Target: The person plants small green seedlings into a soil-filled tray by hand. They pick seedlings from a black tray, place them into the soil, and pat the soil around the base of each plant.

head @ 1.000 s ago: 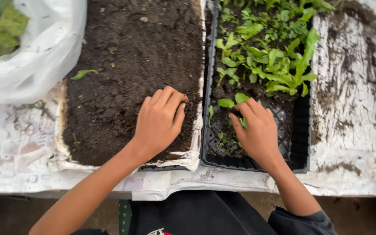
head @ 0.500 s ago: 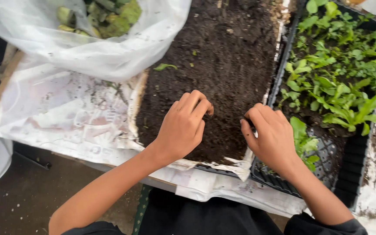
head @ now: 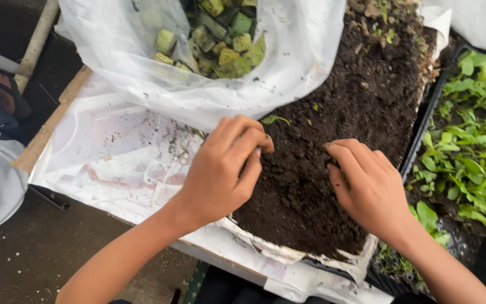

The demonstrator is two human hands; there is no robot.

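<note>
Resting on dark, crumbly soil [head: 333, 112] — left hand [head: 223, 171], right hand [head: 367, 188].

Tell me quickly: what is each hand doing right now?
Left hand: fingers curled, pinching at the soil; contents cannot be told.
Right hand: curled, fingertips in soil, holding nothing visible.

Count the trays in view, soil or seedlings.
2. A soil tray lies under both hands, the left hand and the right hand. A black seedling tray sits beside it on the right, partly cropped; more may lie out of view.
</note>
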